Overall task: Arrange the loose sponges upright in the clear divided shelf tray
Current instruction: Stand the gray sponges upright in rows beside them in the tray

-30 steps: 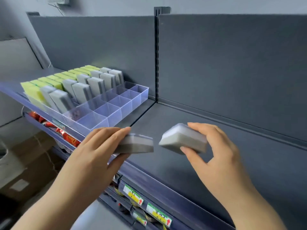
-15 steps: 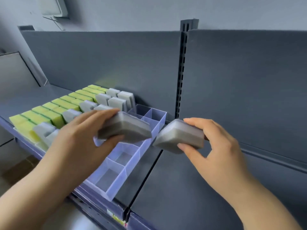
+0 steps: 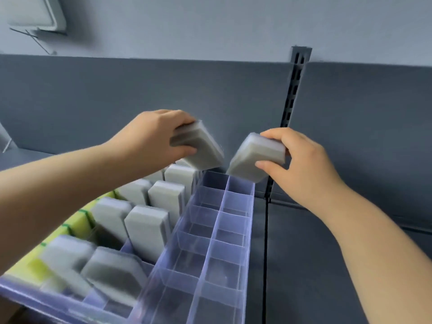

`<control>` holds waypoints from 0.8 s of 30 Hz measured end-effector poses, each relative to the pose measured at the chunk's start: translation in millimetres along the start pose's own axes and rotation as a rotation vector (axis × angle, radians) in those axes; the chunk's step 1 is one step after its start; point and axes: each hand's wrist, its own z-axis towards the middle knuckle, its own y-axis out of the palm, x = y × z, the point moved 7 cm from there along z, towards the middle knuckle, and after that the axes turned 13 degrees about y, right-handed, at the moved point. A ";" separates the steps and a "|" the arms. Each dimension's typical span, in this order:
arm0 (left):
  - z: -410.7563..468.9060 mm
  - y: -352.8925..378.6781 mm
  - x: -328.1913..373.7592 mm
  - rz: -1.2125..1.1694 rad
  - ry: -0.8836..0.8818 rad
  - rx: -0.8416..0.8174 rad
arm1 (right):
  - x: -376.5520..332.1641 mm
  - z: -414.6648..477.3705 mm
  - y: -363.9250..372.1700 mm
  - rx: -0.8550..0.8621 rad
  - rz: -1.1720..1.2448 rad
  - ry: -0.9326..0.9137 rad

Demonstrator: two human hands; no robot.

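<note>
The clear divided tray (image 3: 251,220) lies on the dark shelf, its two right-hand columns of compartments bare. Several grey sponges (image 3: 146,230) stand upright in the columns to the left, and yellow-green sponges (image 3: 77,224) fill the far left. My left hand (image 3: 154,136) grips a grey sponge (image 3: 202,149), tilted, above the tray's back compartments. My right hand (image 3: 301,157) grips a second grey sponge (image 3: 251,160), also tilted, with its lower corner just over the back right compartment.
A dark grey back panel (image 3: 117,97) rises right behind the tray. A slotted upright post (image 3: 291,94) stands to the right of it. Bare dark shelf (image 3: 315,265) stretches to the right of the tray.
Both hands have carried their sponges up and back to the tray's far end. The view has closed in on the tray.
</note>
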 end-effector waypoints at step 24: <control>51.1 114.3 -28.3 0.058 0.305 -0.507 | 16.2 17.1 39.0 0.067 -0.251 0.222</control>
